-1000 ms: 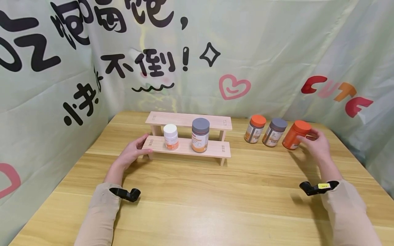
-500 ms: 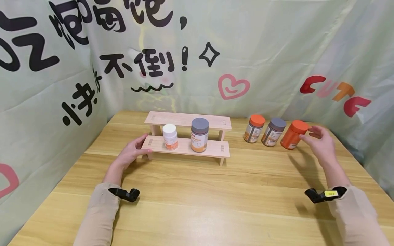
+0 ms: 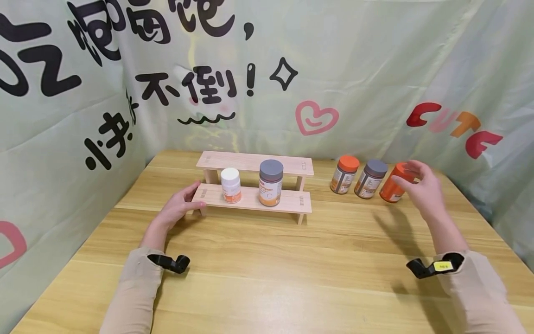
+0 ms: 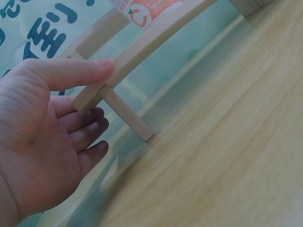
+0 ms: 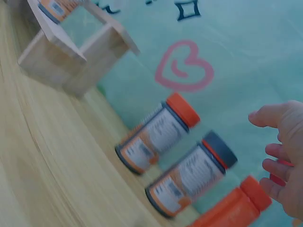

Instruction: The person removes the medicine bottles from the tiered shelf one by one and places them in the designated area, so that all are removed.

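Note:
My left hand [image 3: 177, 208] holds the left end of the two-tier wooden stand's lower shelf [image 3: 250, 198]. In the left wrist view its thumb [image 4: 90, 73] lies on top, the other fingers under the plank. A white bottle [image 3: 231, 185] and a grey-lidded jar [image 3: 271, 183] stand upright on that shelf. My right hand [image 3: 427, 192] hovers beside and over an all-orange bottle [image 3: 391, 189], fingers loosely spread and holding nothing. In the right wrist view, the hand [image 5: 289, 156] is right of the orange bottle's lid [image 5: 256, 193].
Left of the orange bottle stand another grey-lidded jar [image 3: 370, 180] and an orange-lidded jar [image 3: 345, 175], in a row. The stand's upper shelf [image 3: 254, 163] is bare. A printed curtain [image 3: 367, 69] hangs behind the wooden table [image 3: 267, 278].
My right hand has let go of the orange bottle, drawn off to the right, then risen back left over its lid. The left hand has stayed on the shelf.

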`<state>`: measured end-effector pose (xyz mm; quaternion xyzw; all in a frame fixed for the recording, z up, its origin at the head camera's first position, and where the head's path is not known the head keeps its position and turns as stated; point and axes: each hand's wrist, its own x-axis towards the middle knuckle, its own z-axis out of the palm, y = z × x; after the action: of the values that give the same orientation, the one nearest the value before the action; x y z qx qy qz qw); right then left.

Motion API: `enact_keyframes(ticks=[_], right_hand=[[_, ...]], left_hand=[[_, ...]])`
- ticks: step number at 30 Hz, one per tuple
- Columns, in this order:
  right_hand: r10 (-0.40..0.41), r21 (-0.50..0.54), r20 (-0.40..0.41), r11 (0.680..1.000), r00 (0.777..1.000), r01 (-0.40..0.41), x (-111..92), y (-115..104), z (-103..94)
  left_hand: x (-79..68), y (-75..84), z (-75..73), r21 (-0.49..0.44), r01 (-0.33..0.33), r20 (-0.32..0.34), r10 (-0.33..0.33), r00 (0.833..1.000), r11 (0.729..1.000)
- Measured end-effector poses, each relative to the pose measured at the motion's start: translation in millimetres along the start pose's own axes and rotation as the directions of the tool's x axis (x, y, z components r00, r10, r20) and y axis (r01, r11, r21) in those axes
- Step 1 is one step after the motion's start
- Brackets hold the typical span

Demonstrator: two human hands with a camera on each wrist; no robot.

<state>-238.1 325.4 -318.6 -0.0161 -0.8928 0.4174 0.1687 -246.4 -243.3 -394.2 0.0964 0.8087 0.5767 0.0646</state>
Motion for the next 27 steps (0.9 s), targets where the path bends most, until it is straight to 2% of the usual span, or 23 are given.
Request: enact_keyframes(ticks=[10, 18, 27], right_hand=[[-0.123, 0.084, 0.126, 0.99, 0.984, 0.113, -5.4, -37.3, 23.2], [-0.175, 0.189, 0.23, 0.973, 0.957, 0.133, -9.3, -68.1, 51.6], [-0.24, 0.329, 0.318, 0.935, 0.917, 0.13, -11.1, -94.0, 88.5]], left_hand=[[-0.5, -0.1, -0.2, 0.001, 0.003, -0.003, -0.003, 1.0, 1.0], [-1.5, 1.9, -0.9, 0.005, 0.003, -0.002, -0.003, 1.0, 1.0], [0.1, -0.7, -1.1, 0.009, 0.001, -0.001, -0.001, 1.0, 1.0]])
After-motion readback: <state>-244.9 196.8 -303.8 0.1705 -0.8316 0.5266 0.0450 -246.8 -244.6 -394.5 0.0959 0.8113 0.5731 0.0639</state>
